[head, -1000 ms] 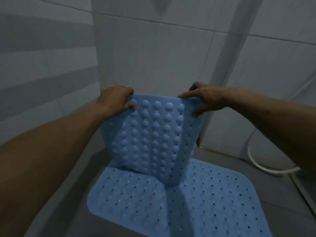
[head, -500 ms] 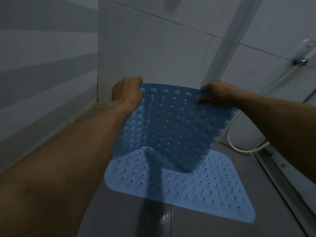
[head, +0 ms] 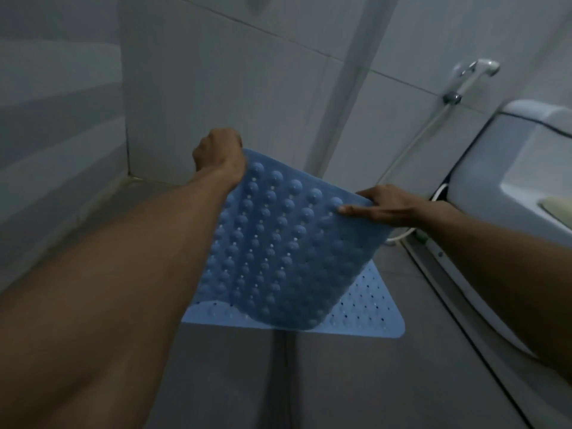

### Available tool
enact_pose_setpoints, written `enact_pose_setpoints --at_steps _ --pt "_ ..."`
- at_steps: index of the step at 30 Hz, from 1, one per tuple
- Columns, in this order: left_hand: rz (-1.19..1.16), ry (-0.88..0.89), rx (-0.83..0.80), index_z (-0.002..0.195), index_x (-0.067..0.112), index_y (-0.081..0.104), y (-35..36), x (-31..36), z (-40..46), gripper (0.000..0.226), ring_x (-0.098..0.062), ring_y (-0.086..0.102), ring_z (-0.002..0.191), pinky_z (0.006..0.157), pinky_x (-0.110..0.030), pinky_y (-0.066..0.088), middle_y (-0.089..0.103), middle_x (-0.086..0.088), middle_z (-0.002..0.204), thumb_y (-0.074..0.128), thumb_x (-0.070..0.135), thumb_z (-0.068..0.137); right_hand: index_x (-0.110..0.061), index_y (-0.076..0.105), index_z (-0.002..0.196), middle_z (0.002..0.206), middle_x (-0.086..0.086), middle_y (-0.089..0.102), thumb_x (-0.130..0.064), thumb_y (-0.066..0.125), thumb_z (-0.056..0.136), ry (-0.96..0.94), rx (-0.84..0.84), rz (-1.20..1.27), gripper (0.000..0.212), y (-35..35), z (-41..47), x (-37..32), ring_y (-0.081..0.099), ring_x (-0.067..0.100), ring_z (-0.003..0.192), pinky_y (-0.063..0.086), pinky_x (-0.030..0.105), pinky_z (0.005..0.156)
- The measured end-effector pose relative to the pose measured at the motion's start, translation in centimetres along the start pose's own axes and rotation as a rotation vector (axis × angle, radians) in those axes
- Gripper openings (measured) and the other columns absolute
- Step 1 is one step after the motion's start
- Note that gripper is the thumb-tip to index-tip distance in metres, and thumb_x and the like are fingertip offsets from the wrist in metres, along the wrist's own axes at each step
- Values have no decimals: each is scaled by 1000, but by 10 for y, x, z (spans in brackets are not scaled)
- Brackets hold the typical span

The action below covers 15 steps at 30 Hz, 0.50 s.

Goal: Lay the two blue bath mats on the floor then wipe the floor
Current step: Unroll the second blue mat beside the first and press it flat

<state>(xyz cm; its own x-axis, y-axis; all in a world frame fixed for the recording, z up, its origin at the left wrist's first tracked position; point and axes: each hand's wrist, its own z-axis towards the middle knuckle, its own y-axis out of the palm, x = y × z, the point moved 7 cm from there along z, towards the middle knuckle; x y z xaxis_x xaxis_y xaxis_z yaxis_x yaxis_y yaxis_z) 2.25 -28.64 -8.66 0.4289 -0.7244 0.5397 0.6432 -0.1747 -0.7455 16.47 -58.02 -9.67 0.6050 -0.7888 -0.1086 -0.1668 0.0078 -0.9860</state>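
Observation:
I hold a blue bath mat (head: 278, 243) up in the air by its top edge, its suction-cup side facing me. My left hand (head: 218, 153) grips the top left corner and my right hand (head: 380, 205) pinches the top right corner. The mat hangs tilted, its lower end over a second, lighter blue perforated mat (head: 368, 314) that lies flat on the grey floor (head: 340, 382). The held mat and my left arm hide most of the lying mat.
Tiled walls meet in a corner (head: 128, 174) at the left rear. A white toilet (head: 510, 187) stands at the right. A hand sprayer (head: 470, 75) hangs on the wall with its hose (head: 411, 147) running down to the floor.
The view has swung right, bringing the toilet and sprayer into sight. The held mat has tilted, its right corner lower than its left, and covers more of the lying mat.

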Motion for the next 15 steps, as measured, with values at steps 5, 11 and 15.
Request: enact_pose_setpoints --at_steps 5,11,15 --pt "80 -117 52 113 10 70 -10 -37 11 25 -38 64 107 87 -42 52 67 -19 117 62 9 89 -53 43 127 114 -17 66 -75 79 52 -87 -74 -131 86 -8 7 22 63 11 101 48 37 98" --pt "244 -123 76 118 8 67 -16 -33 12 31 -42 60 113 92 -45 50 63 -22 123 61 6 88 -28 46 137 116 6 63 -44 82 73 -46 55 -509 76 -31 12 56 60 27 101 49 40 90" --pt "347 -112 -21 120 6 65 -20 -15 10 37 -42 58 115 92 -45 50 60 -23 126 67 7 83 -26 62 110 105 2 68 -53 71 81 -120 83 -389 40 -29 3 65 55 21 84 45 33 78"
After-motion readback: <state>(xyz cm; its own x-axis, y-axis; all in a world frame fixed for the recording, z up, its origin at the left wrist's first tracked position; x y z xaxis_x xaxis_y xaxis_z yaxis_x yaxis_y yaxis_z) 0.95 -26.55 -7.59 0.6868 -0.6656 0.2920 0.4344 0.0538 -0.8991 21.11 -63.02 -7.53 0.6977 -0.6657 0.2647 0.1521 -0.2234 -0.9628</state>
